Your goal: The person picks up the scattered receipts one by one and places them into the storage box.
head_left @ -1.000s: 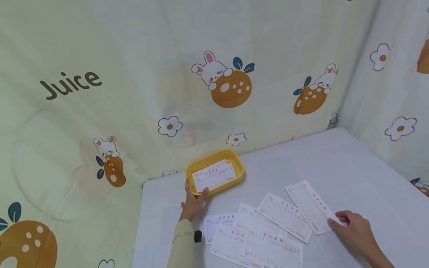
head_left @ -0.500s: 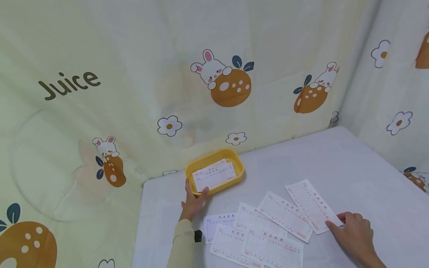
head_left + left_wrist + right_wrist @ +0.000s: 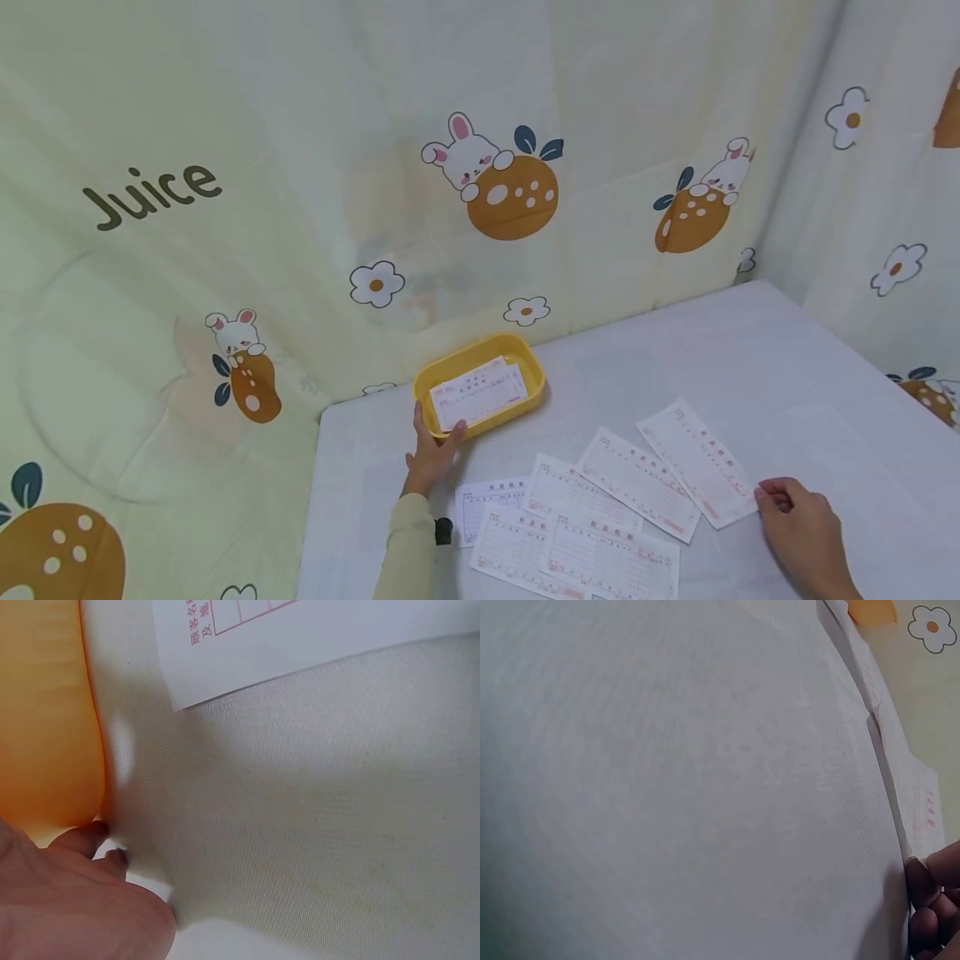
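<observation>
One left hand (image 3: 433,458) and one right hand (image 3: 804,525). One yellow tray (image 3: 534,367) on one bench (image 3: 735,350). Six paper slips (image 3: 693,462) show on the bench; the tray has at least two, overlap hiding their full number. Three rabbits (image 3: 468,162) mark the back curtain (image 3: 300,100).

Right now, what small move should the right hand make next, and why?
Probably lift the rightmost slip gently off the table by its lower corner: the right hand appears to pinch it there, the slip otherwise lies flat, and the left hand holds the yellow tray, where similar papers lie.
</observation>
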The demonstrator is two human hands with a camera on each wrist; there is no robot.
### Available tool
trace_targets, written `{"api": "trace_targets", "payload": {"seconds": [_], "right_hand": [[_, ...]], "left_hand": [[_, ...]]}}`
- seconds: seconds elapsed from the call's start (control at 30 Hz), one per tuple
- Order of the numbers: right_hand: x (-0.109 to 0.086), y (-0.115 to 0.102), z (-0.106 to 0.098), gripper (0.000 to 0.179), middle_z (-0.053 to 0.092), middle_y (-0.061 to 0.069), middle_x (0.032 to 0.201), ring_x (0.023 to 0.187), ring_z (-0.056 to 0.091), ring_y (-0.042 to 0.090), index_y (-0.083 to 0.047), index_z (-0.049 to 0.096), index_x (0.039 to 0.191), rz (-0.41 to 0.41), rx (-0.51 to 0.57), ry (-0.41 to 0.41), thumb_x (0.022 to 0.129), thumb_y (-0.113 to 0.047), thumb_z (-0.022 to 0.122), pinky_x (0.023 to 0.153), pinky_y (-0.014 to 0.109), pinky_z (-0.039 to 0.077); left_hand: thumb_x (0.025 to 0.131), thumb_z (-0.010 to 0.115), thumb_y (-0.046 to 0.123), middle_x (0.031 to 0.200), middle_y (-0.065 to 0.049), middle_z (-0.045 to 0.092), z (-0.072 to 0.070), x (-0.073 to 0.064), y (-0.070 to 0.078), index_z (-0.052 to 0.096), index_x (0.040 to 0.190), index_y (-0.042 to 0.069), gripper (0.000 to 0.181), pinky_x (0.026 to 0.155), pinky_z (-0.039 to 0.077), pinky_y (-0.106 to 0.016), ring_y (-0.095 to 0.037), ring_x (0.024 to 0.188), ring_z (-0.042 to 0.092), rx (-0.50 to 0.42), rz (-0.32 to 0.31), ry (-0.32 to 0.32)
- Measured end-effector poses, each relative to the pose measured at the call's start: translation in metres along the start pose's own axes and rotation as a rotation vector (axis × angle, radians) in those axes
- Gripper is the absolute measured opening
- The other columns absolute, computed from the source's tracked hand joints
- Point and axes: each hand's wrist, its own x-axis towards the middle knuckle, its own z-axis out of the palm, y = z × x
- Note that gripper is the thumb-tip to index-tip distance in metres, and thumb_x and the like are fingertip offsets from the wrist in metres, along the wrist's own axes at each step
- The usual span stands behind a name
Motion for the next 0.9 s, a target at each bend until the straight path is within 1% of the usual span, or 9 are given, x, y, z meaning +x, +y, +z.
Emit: {"api": "trace_targets", "payload": {"seconds": [0.1, 0.23, 0.4, 0.7, 0.8, 0.9], "right_hand": [[-0.0008, -0.0014, -0.0014, 0.021, 0.065, 0.019, 0.09, 0.086, 0.059, 0.033, 0.014, 0.063, 0.115, 0.028, 0.01, 0.011, 0.105, -0.004, 0.061, 0.065, 0.032, 0.042], [-0.0003, -0.002, -0.0014, 0.02, 0.064, 0.02, 0.093, 0.086, 0.058, 0.033, 0.013, 0.062, 0.117, 0.062, 0.022, 0.015, 0.106, -0.004, 0.06, 0.063, 0.028, 0.041], [0.0009, -0.0007, -0.0003, 0.022, 0.066, 0.02, 0.096, 0.088, 0.058, 0.032, 0.011, 0.062, 0.121, 0.1, 0.037, 0.025, 0.108, -0.006, 0.059, 0.056, 0.02, 0.037], [-0.0026, -0.0042, -0.0001, 0.024, 0.066, 0.022, 0.101, 0.09, 0.056, 0.031, 0.01, 0.061, 0.125, 0.143, 0.073, 0.063, 0.109, -0.007, 0.057, 0.055, 0.019, 0.035], [-0.0031, -0.0057, 0.0004, 0.025, 0.066, 0.024, 0.104, 0.091, 0.057, 0.032, 0.01, 0.061, 0.127, 0.159, 0.082, 0.069, 0.11, -0.008, 0.057, 0.056, 0.019, 0.035], [-0.0028, -0.0051, 0.0015, 0.025, 0.066, 0.025, 0.106, 0.092, 0.057, 0.032, 0.01, 0.061, 0.127, 0.174, 0.087, 0.075, 0.11, -0.008, 0.057, 0.057, 0.021, 0.036]], "left_hand": [[0.098, 0.07, 0.063, 0.175, -0.024, 0.019, -0.0005, -0.0006, -0.0002, -0.007, 0.172, 0.021, 0.114, 0.124, -0.013, -0.068, -0.051, 0.158, 0.019, -0.013, 0.01, 0.006], [0.095, 0.07, 0.067, 0.175, -0.025, 0.019, -0.0007, -0.0014, -0.0005, -0.006, 0.172, 0.022, 0.117, 0.124, -0.014, -0.068, -0.052, 0.158, 0.019, -0.022, 0.012, 0.013], [0.094, 0.07, 0.069, 0.174, -0.026, 0.019, -0.0007, -0.0035, 0.0004, -0.006, 0.172, 0.022, 0.119, 0.123, -0.014, -0.07, -0.054, 0.157, 0.019, -0.032, 0.015, 0.017], [0.099, 0.069, 0.06, 0.175, -0.025, 0.017, -0.0016, -0.0017, 0.0017, -0.007, 0.172, 0.02, 0.113, 0.123, -0.013, -0.069, -0.05, 0.158, 0.019, -0.008, 0.012, -0.002], [0.099, 0.068, 0.061, 0.174, -0.026, 0.018, -0.0002, -0.0002, -0.001, -0.007, 0.172, 0.019, 0.112, 0.123, -0.012, -0.07, -0.051, 0.158, 0.02, 0.002, 0.021, 0.003], [0.098, 0.067, 0.065, 0.174, -0.028, 0.018, 0.0009, -0.0009, -0.0033, -0.006, 0.172, 0.019, 0.113, 0.123, -0.011, -0.07, -0.052, 0.157, 0.022, 0.0, 0.044, 0.013]]}}
